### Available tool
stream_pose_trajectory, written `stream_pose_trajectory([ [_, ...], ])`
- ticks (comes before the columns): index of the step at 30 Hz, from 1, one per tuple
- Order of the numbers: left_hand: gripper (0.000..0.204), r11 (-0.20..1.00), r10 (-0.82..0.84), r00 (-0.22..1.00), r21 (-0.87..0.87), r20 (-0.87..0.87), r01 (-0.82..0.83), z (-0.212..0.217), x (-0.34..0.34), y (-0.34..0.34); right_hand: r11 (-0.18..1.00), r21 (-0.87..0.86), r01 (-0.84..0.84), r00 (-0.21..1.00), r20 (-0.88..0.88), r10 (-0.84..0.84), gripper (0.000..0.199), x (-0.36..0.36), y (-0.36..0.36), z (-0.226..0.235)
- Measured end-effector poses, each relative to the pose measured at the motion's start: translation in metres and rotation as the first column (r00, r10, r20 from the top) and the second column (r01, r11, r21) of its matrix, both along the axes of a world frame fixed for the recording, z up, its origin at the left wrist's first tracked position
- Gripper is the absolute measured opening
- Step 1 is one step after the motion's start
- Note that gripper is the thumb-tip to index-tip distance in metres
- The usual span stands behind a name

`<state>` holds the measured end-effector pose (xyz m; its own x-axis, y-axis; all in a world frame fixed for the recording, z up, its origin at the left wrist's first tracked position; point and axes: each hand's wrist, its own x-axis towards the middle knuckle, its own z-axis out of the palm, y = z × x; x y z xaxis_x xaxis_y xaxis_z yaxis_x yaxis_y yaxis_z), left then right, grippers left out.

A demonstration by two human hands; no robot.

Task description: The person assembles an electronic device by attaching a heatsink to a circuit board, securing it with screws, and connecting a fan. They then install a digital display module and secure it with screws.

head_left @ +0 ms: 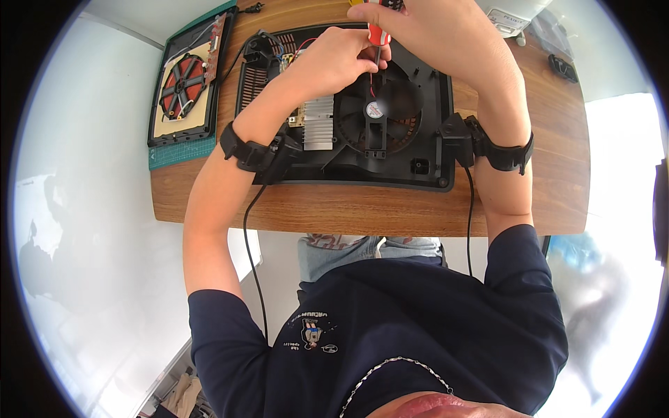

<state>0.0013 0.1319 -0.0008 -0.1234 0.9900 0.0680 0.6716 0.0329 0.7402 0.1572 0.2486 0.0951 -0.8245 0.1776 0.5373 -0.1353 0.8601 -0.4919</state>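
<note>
Our right hand (425,28) grips the red-handled screwdriver (377,42); our left hand (334,59) pinches its shaft, seemingly on a screw above the cooling fan (377,111). Tilting could slip the tip.

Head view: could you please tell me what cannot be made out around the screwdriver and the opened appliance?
- Screwdriver: the top of its handle is covered by the right hand; its tip is too small to see where it seats.
- Black appliance base: its upper middle is hidden by the left hand.
- Small dark object at the table's far right: too small and warped to identify.
</note>
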Motion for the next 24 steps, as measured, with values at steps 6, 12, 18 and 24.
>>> stream_pose_trajectory([
  [6,0.035,0.998,0.057,0.995,-0.021,-0.086,-0.059,0.021,-0.022,-0.021,0.998,0.008,-0.067,0.998,-0.009,0.067,0.039,-0.004,0.001,-0.002],
  [12,0.046,0.991,0.117,0.974,-0.042,-0.195,-0.127,0.054,-0.043,-0.078,0.967,-0.174,-0.186,0.979,-0.112,0.169,0.041,0.009,-0.001,0.006],
  [18,0.034,0.886,0.425,0.881,0.104,0.207,-0.452,0.037,-0.119,-0.125,0.981,-0.097,-0.17,0.982,-0.103,0.16,0.039,-0.019,-0.004,-0.003],
  [24,0.04,0.858,0.269,0.59,0.09,0.761,-0.506,-0.028,-0.158,-0.125,0.966,-0.248,-0.069,0.997,0.011,0.074,0.035,-0.013,-0.015,0.021],
])
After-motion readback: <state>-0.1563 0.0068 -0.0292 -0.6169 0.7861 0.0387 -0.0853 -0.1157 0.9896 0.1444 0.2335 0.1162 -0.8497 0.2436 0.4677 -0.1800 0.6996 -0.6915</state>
